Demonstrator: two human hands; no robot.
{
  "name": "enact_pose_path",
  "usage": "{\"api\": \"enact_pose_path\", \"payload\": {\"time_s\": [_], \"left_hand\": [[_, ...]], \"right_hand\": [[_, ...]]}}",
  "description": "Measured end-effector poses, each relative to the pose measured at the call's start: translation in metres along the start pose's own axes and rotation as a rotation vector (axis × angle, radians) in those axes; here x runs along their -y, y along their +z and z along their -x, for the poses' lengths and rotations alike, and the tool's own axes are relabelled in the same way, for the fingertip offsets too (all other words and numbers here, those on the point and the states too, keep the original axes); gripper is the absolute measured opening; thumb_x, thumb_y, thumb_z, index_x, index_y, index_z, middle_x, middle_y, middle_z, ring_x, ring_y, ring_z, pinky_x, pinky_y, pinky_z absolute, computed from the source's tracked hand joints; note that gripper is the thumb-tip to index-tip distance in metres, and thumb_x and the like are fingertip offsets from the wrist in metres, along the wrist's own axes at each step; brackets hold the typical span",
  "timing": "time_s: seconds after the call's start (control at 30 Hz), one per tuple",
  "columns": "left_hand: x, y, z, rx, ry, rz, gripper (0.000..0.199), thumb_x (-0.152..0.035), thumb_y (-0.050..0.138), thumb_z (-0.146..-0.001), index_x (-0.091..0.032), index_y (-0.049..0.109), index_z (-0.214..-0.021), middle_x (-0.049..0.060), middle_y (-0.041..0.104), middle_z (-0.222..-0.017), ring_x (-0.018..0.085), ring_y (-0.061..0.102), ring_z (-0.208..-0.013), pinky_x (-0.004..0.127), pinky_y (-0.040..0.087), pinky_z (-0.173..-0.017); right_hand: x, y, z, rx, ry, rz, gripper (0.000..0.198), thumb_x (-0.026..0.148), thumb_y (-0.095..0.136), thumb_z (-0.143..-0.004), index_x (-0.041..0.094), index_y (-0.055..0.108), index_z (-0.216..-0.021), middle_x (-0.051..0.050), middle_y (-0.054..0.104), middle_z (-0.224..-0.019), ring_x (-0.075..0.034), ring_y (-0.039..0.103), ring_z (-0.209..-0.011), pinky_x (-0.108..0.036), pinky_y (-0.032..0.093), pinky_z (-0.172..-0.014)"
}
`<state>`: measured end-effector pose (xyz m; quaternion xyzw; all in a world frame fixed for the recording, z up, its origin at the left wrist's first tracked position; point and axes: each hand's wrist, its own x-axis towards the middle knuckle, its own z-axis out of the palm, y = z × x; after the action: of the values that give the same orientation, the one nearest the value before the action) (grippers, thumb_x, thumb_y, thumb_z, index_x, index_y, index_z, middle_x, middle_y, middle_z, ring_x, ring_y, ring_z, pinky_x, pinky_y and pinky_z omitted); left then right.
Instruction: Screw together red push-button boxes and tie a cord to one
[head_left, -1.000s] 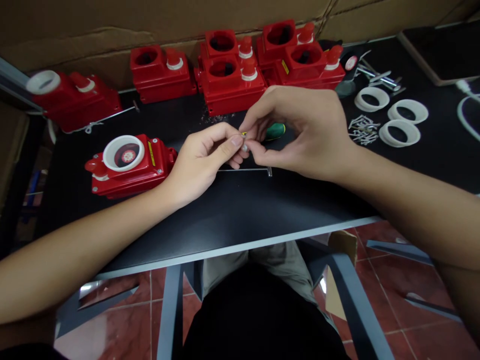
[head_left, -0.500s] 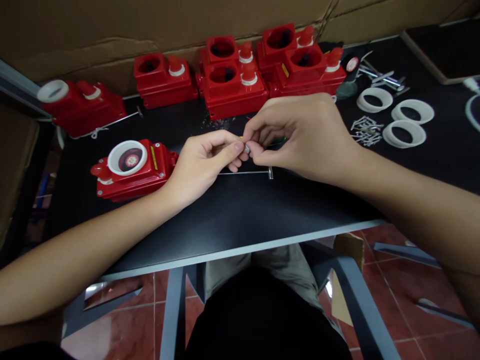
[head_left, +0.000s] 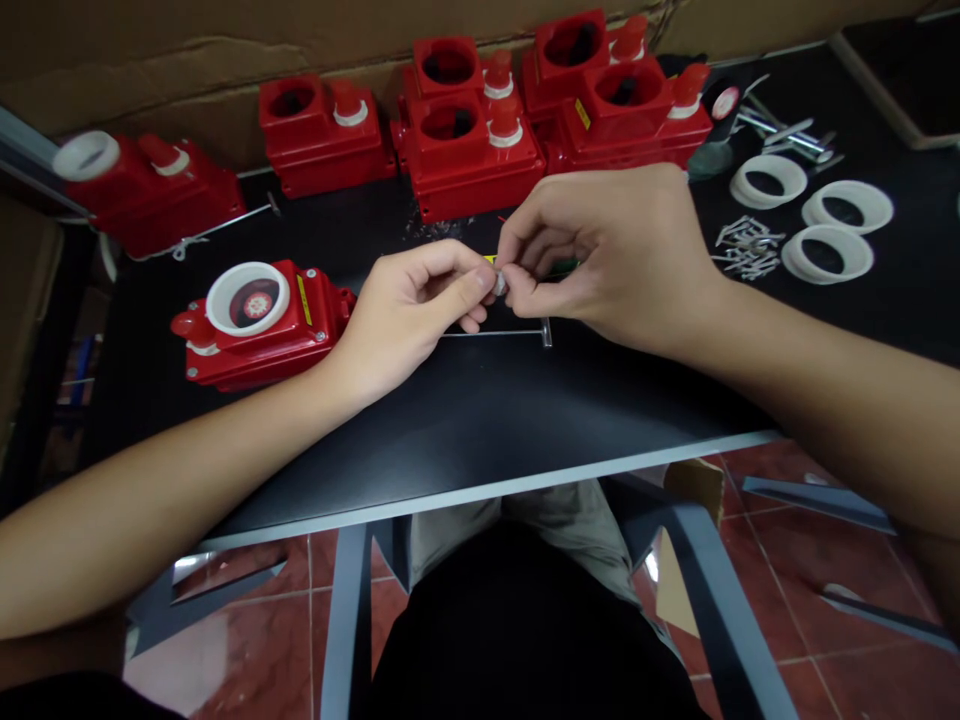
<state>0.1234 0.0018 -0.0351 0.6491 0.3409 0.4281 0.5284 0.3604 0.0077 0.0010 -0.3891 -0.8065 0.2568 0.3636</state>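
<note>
Small pale piece (head_left: 499, 284) sits where the two hands meet, raised over the black tabletop (head_left: 480, 420). Left hand (head_left: 412, 310): thumb and forefinger narrowed on the piece. Right hand (head_left: 622, 260): fingertips pinched on it from the opposite side; its exact shape is too covered to tell. T-handled tool (head_left: 547, 333) lies below the fingertips. Red housing (head_left: 281, 345) with a white collar (head_left: 218, 306) rests just left of the left hand; loose screws (head_left: 748, 252) lie beyond the right.
</note>
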Motion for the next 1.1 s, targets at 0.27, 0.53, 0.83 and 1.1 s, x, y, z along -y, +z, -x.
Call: {"api": "enact_pose_path", "payload": {"time_s": [0.27, 0.53, 0.83, 1.1], "left_hand": [[0.001, 0.001, 0.0, -0.004, -0.004, 0.032, 0.06, -0.075, 0.102, -0.1, -0.018, 0.083, -0.092, 0.004, 0.082, -0.09, 0.018, 0.084, -0.08, 0.027, 0.072, -0.072], [-0.002, 0.001, 0.003, 0.016, 0.001, -0.028, 0.066, -0.081, 0.101, -0.097, -0.017, 0.084, -0.099, 0.006, 0.085, -0.098, 0.018, 0.086, -0.083, 0.026, 0.072, -0.072], [-0.002, 0.001, 0.002, 0.011, -0.016, -0.05, 0.058, -0.073, 0.107, -0.096, -0.02, 0.084, -0.096, 0.003, 0.081, -0.083, 0.019, 0.082, -0.073, 0.03, 0.07, -0.07], [0.0, 0.002, 0.001, 0.009, -0.004, -0.013, 0.06, -0.078, 0.107, -0.092, -0.025, 0.079, -0.095, 0.002, 0.083, -0.089, 0.02, 0.083, -0.074, 0.033, 0.074, -0.068]], "right_hand": [[-0.004, 0.002, 0.0, -0.004, -0.09, -0.007, 0.016, 0.013, 0.082, -0.088, 0.026, 0.073, -0.087, 0.004, 0.08, -0.086, -0.012, 0.073, -0.072, -0.029, 0.059, -0.07], [-0.004, -0.001, 0.003, -0.023, -0.012, -0.08, 0.005, 0.024, 0.083, -0.09, 0.025, 0.078, -0.089, 0.004, 0.081, -0.082, -0.014, 0.078, -0.072, -0.028, 0.064, -0.07], [0.003, -0.004, 0.003, 0.022, 0.035, -0.097, 0.008, 0.021, 0.087, -0.093, 0.025, 0.081, -0.09, 0.0, 0.083, -0.082, -0.016, 0.077, -0.075, -0.031, 0.066, -0.073], [0.005, -0.004, -0.002, 0.062, 0.122, -0.366, 0.024, 0.021, 0.102, -0.085, 0.024, 0.079, -0.092, 0.0, 0.081, -0.08, -0.016, 0.08, -0.073, -0.029, 0.062, -0.067]]}}
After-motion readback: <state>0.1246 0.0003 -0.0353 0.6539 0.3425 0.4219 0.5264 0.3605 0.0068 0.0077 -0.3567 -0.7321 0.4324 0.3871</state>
